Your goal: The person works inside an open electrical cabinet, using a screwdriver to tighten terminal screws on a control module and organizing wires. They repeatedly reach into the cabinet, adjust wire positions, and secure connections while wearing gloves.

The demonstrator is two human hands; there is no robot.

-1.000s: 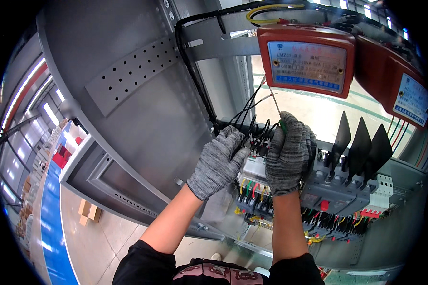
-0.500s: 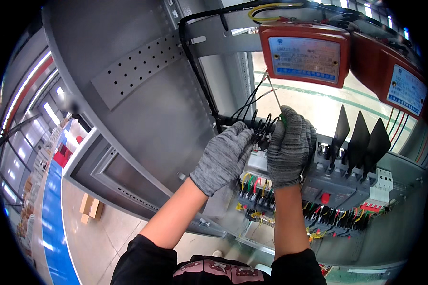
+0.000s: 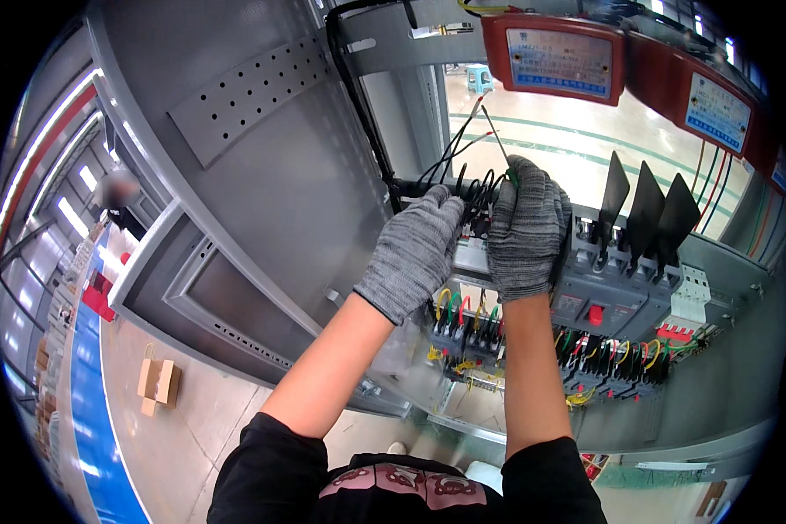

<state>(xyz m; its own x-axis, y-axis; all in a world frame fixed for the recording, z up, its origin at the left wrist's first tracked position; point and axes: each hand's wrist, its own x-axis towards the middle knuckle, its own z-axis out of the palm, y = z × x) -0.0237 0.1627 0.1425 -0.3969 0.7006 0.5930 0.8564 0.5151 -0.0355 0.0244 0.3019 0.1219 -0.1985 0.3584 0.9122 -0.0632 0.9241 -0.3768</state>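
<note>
My right hand (image 3: pixel 528 231), in a grey knit glove, is closed around a screwdriver (image 3: pixel 496 135). Its thin metal shaft points up and to the left, and a bit of green handle shows at the fingers. Close beside it, my gloved left hand (image 3: pixel 410 253) has its fingers closed at a bundle of looped black wires (image 3: pixel 480 194); the fingertips are partly hidden among them. Loose wire ends with red tips (image 3: pixel 482 99) stick up behind the hands. Below the wires, between both hands, a small terminal part (image 3: pixel 473 253) on the rail is mostly covered.
A large grey circuit breaker (image 3: pixel 607 297) with black upright barriers (image 3: pixel 646 210) stands right of my hands. Red-brown transformer blocks (image 3: pixel 555 80) hang above. Smaller breakers with coloured wires (image 3: pixel 467 327) sit below. Left is a grey cabinet panel (image 3: pixel 262 175); a cardboard box (image 3: pixel 159 384) lies on the floor.
The view has shifted, so the transformers and cabinet sit higher in the picture. Both hands stay at the black wires, with the screwdriver still in the right one.
</note>
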